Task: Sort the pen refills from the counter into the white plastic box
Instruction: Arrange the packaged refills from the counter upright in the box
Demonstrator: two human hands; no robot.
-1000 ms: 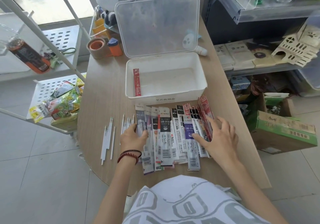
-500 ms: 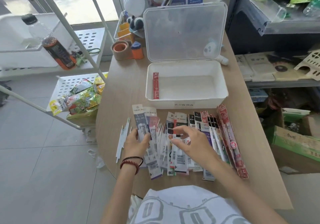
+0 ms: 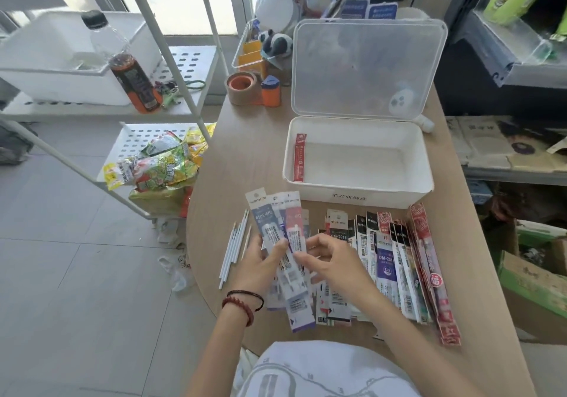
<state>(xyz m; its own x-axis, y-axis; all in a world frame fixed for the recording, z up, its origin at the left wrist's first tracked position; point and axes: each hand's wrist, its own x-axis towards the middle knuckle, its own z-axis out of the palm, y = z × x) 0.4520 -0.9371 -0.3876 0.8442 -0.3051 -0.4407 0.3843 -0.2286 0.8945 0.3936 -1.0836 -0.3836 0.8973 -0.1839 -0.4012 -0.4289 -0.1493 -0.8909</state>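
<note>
The white plastic box (image 3: pixel 362 195) stands open on the wooden counter (image 3: pixel 251 163), its clear lid (image 3: pixel 368 68) upright behind it. One red refill packet (image 3: pixel 299 157) leans against its left inner wall. My left hand (image 3: pixel 260 261) grips a fanned bunch of refill packets (image 3: pixel 276 221), lifted off the counter. My right hand (image 3: pixel 329 258) pinches the same bunch at its middle. A row of packaged refills (image 3: pixel 395 261) lies spread below the box. Several loose white refills (image 3: pixel 234 249) lie left of my hands.
A tape roll (image 3: pixel 244 87) and an orange dispenser (image 3: pixel 271 91) sit left of the lid. A white wire rack (image 3: pixel 171 111) with a bottle (image 3: pixel 129 71) and snack bags (image 3: pixel 159 168) stands left of the counter. Shelves and cardboard boxes (image 3: pixel 534 280) are on the right.
My left hand has raised a few packets off the counter into a fan. My right hand moved left from the spread row to meet them. The view shifted right.
</note>
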